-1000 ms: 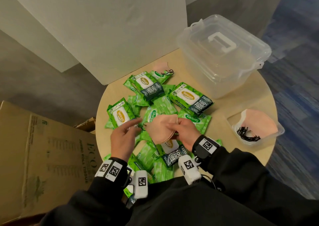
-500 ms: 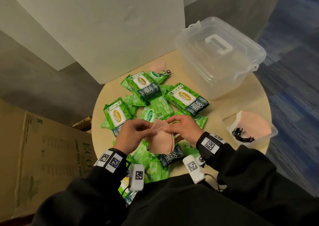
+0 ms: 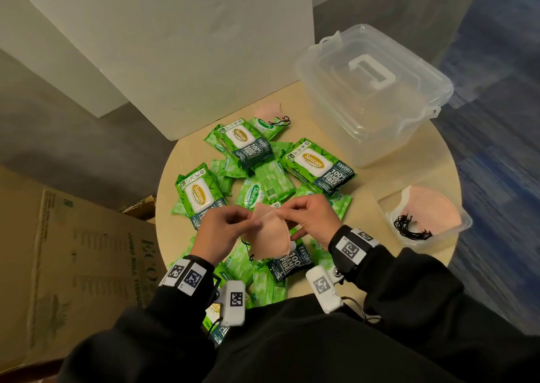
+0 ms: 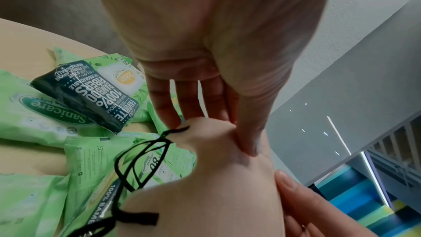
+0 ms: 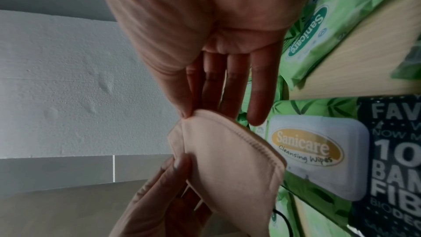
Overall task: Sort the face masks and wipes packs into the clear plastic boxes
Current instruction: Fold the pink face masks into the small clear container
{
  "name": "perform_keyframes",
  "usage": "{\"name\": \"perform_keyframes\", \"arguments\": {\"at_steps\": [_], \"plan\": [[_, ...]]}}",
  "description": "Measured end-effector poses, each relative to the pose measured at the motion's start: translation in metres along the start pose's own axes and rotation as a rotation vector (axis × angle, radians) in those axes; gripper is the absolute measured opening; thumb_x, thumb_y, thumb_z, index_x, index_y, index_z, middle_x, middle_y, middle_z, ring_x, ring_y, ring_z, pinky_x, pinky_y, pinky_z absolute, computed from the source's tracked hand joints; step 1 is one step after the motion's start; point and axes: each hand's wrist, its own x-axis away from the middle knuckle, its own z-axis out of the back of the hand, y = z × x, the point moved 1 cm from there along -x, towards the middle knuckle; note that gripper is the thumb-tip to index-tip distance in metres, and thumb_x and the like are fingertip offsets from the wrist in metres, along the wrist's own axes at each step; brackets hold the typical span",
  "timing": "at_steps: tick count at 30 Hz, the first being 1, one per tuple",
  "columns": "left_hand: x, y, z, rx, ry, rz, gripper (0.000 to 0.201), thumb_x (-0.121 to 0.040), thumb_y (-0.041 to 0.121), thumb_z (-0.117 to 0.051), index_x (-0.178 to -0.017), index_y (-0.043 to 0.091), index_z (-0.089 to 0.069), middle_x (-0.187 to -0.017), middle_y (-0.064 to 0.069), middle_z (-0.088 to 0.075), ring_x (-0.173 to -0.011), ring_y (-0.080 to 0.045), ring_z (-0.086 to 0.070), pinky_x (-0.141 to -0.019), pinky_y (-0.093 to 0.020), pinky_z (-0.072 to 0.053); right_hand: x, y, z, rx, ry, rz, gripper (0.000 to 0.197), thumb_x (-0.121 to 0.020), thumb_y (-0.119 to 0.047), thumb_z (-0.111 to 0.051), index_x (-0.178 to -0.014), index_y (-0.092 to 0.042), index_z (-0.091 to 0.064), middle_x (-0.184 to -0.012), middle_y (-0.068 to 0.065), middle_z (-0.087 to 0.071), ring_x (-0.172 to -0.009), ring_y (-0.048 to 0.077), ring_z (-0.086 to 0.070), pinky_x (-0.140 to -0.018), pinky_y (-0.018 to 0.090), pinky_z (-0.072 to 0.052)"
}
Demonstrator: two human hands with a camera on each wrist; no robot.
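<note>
Both hands are meeting in front of the body, forearms in black sleeves angling inward. The left hand [image 3: 217,232] is pinching the face mask [image 3: 270,238] at its top edge with thumb and forefinger; the right hand [image 3: 311,220] is pinching the same edge just beside it, other fingers extended.

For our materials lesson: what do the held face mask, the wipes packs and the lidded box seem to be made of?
Face mask: soft matte peach fabric, probably non-woven; stitched ridged edge, black elastic loops.
Wipes packs: glossy printed plastic film, creased and crinkled; the white flap looks like rigid plastic.
Lidded box: translucent, slightly cloudy rigid plastic; moulded handle.
</note>
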Motion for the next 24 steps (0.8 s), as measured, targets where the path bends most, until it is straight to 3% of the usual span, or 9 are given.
{"name": "perform_keyframes", "arguments": {"at_steps": [3,12,19,22,24], "plan": [[0.001,-0.001,0.000,-0.008,0.008,-0.002,0.012,-0.077,0.015,-0.090,-0.079,0.011,-0.079,-0.078,-0.010,-0.075,-0.068,-0.015,-0.063,-0.067,-0.035,-0.048,-0.001,0.001,-0.001,-0.012,-0.001,0.025,0.008,-0.087,-0.008,-0.078,-0.089,0.000,-0.077,-0.074,0.007,-0.072,-0.067,0.019,-0.068,-0.052,0.034,-0.059],[0.004,-0.001,0.000,0.004,0.009,-0.003,0.011,-0.077,0.016,-0.089,-0.077,0.012,-0.079,-0.079,-0.015,-0.074,-0.070,-0.023,-0.064,-0.070,-0.051,-0.053,0.001,0.001,-0.001,-0.015,-0.020,0.053,0.011,-0.087,-0.005,-0.078,-0.091,0.005,-0.076,-0.077,0.013,-0.071,-0.067,0.023,-0.067,-0.052,0.031,-0.058],[0.005,-0.001,0.000,0.033,0.034,0.001,0.010,-0.076,0.015,-0.090,-0.075,0.015,-0.080,-0.079,-0.016,-0.075,-0.070,-0.023,-0.063,-0.070,-0.046,-0.050,0.005,0.002,0.002,-0.034,-0.045,0.028,0.011,-0.084,0.003,-0.077,-0.094,0.007,-0.075,-0.074,0.011,-0.071,-0.064,0.019,-0.069,-0.053,0.033,-0.061],[0.006,-0.004,-0.001,0.014,0.031,0.002,0.012,-0.075,0.019,-0.091,-0.077,0.015,-0.079,-0.079,-0.016,-0.074,-0.070,-0.025,-0.063,-0.069,-0.054,-0.053,0.007,0.002,0.004,-0.024,-0.037,0.020,0.009,-0.083,0.003,-0.078,-0.092,0.004,-0.075,-0.074,0.011,-0.071,-0.064,0.020,-0.069,-0.055,0.035,-0.061],[0.007,-0.005,-0.002,-0.001,0.034,0.001,0.013,-0.076,0.020,-0.091,-0.077,0.016,-0.079,-0.078,-0.015,-0.073,-0.068,-0.022,-0.061,-0.067,-0.047,-0.051,0.009,0.001,0.005,-0.022,-0.037,0.017,0.008,-0.083,0.003,-0.078,-0.090,0.003,-0.075,-0.072,0.010,-0.070,-0.063,0.020,-0.068,-0.054,0.034,-0.061]]}}
